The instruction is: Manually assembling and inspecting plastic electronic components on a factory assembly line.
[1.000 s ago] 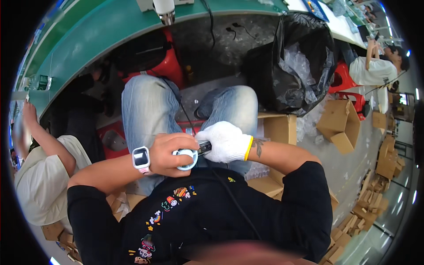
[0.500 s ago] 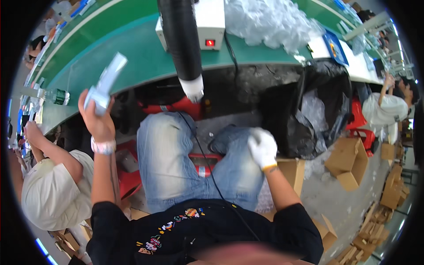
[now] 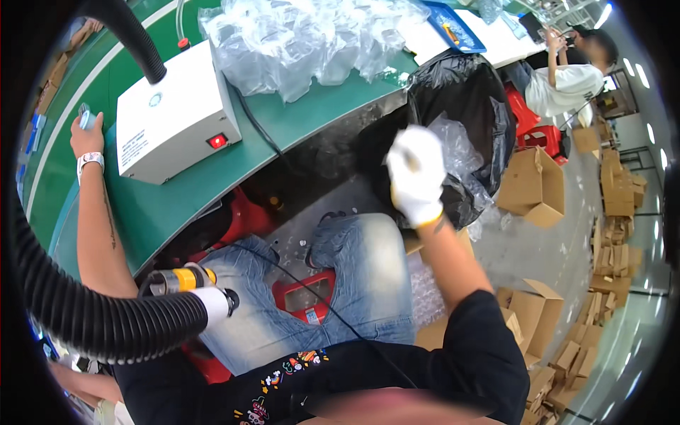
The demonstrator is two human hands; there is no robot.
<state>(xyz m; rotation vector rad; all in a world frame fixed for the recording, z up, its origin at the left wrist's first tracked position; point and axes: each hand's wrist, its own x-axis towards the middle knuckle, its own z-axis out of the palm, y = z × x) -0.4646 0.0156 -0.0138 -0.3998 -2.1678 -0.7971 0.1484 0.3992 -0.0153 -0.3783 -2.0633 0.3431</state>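
- Green bench [image 3: 304, 117] stretching below and around the left fingers [image 3: 98, 124].
- White tabletop [image 3: 506, 42] beyond the right fingers [image 3: 425, 142], farther off.
- Red stools [image 3: 523, 117] to the right of the right fingers.
- Grey floor [image 3: 542, 251] right of those fingers, brown cartons [image 3: 618, 184] piled farther out.
- Bright light tubes [image 3: 641, 74] well apart, far right of both hands' fingers.

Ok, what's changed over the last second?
The left hand has reached forward and left over the green table, still gripping a pale blue item. The gloved right hand let go of the work, then rose from the thigh toward the black bag; whether it holds anything is unclear. On the white box, the red switch stays lit.
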